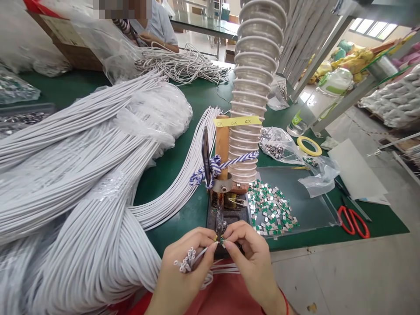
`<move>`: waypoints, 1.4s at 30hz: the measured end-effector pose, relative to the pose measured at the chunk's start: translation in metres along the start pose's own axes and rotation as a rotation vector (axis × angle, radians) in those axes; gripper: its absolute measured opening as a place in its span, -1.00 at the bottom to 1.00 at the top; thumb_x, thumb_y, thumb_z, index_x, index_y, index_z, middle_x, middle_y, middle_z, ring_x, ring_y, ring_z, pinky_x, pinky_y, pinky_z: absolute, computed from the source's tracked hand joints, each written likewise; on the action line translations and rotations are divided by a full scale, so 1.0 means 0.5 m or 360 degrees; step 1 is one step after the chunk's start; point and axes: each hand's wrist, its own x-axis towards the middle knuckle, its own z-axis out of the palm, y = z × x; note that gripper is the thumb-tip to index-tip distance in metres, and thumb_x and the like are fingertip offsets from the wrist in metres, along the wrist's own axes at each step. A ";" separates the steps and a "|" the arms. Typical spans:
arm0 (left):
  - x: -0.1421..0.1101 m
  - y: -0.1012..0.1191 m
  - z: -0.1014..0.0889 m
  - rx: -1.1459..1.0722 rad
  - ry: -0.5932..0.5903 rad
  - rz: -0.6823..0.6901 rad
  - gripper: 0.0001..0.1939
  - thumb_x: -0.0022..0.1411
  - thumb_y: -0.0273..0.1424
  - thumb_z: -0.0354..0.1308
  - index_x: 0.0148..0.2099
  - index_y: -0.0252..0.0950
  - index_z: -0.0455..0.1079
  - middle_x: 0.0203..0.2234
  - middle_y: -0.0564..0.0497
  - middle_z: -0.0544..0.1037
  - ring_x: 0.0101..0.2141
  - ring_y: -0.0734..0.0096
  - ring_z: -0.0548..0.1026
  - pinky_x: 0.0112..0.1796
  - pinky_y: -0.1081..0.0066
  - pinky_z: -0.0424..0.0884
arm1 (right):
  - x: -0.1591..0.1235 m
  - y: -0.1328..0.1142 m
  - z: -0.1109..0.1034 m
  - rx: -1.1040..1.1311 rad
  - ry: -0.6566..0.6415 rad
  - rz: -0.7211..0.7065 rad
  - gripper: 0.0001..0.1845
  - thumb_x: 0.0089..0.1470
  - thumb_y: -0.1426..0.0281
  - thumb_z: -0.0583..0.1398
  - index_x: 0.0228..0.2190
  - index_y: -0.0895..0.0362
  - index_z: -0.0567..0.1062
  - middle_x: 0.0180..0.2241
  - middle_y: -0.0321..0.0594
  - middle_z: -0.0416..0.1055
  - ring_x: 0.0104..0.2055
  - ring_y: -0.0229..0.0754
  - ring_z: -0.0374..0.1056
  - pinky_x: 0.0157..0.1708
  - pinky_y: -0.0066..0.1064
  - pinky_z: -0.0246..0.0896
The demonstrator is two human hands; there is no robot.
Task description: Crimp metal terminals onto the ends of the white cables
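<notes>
Here, the left hand (pixel 180 247) pinches white wires (pixel 188 261); the right hand (pixel 252 253) pinches a green bit (pixel 222 241) at its ten o'clock.

This was a factory workshop: the green tabletop (pixel 164 175) carried bulk bundles of white cables (pixel 108 245), a heap of small metal connectors (pixel 271 208) and an upright soldering iron (pixel 222 142) beside a ribbed duct (pixel 252 74); another person (pixel 162 26) was opposite, and wrapped goods (pixel 393 94) were piled beyond.
</notes>
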 end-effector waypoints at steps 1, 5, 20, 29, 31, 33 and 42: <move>0.001 0.001 0.000 0.0008 0.0006 -0.0005 -0.78 0.19 -0.56 0.15 -0.48 -0.27 0.49 -0.50 0.03 0.63 -0.51 0.45 0.60 -0.44 0.61 0.47 | 0.001 -0.001 0.000 0.0000 0.0002 -0.0002 -0.85 0.13 0.57 0.23 -0.43 0.10 0.47 -0.33 -0.21 0.44 -0.28 -0.15 0.39 -0.28 -0.39 0.27; 0.001 0.002 0.000 0.0017 0.0019 -0.0021 -0.78 0.19 -0.55 0.15 -0.49 -0.26 0.49 -0.50 0.01 0.64 -0.51 0.43 0.60 -0.45 0.59 0.48 | 0.003 -0.002 0.001 0.0007 0.0009 -0.0016 -0.85 0.12 0.56 0.24 -0.44 0.11 0.47 -0.34 -0.20 0.44 -0.29 -0.15 0.39 -0.28 -0.38 0.29; -0.011 -0.006 -0.003 -0.0002 0.0051 -0.0079 -0.79 0.18 -0.54 0.17 -0.48 -0.27 0.51 -0.47 0.00 0.65 -0.46 0.39 0.62 -0.40 0.57 0.49 | 0.008 -0.007 0.001 0.0042 -0.0011 -0.0034 -0.84 0.09 0.58 0.24 -0.45 0.10 0.48 -0.34 -0.19 0.47 -0.29 -0.15 0.41 -0.29 -0.38 0.30; -0.041 -0.050 0.008 -0.0215 0.0001 -0.0270 -0.82 0.20 -0.54 0.20 -0.43 -0.24 0.52 -0.40 0.04 0.64 -0.38 0.41 0.60 -0.32 0.57 0.46 | -0.001 0.010 -0.016 -0.0022 -0.0059 0.0120 -0.87 0.18 0.45 0.19 -0.42 0.09 0.36 -0.47 -0.37 0.19 -0.52 -0.29 0.09 -0.56 -0.47 0.00; -0.046 -0.056 0.010 -0.0243 -0.0015 -0.0285 -0.82 0.21 -0.55 0.21 -0.42 -0.23 0.51 -0.39 0.05 0.63 -0.37 0.42 0.60 -0.31 0.59 0.45 | 0.000 0.006 -0.018 -0.0097 -0.0160 0.0192 -0.91 0.13 0.46 0.21 -0.39 0.10 0.37 -0.52 -0.44 0.11 -0.57 -0.33 -0.03 -0.60 -0.47 -0.12; -0.047 -0.056 0.011 -0.0245 -0.0022 -0.0281 -0.82 0.21 -0.55 0.21 -0.43 -0.23 0.51 -0.40 0.06 0.63 -0.38 0.44 0.59 -0.32 0.60 0.44 | 0.004 0.001 -0.017 -0.0187 -0.0241 0.0246 -0.93 0.09 0.48 0.21 -0.37 0.11 0.38 -0.55 -0.47 0.07 -0.59 -0.34 -0.08 -0.62 -0.48 -0.18; -0.049 -0.059 0.015 -0.0276 -0.0060 -0.0244 -0.82 0.24 -0.49 0.21 -0.37 -0.19 0.58 -0.37 0.04 0.61 -0.34 0.37 0.61 -0.28 0.56 0.48 | 0.015 0.000 -0.011 -0.0485 -0.0180 0.0200 -0.85 0.12 0.42 0.16 -0.45 0.17 0.50 -0.64 -0.48 0.02 -0.59 -0.31 -0.05 -0.56 -0.45 -0.12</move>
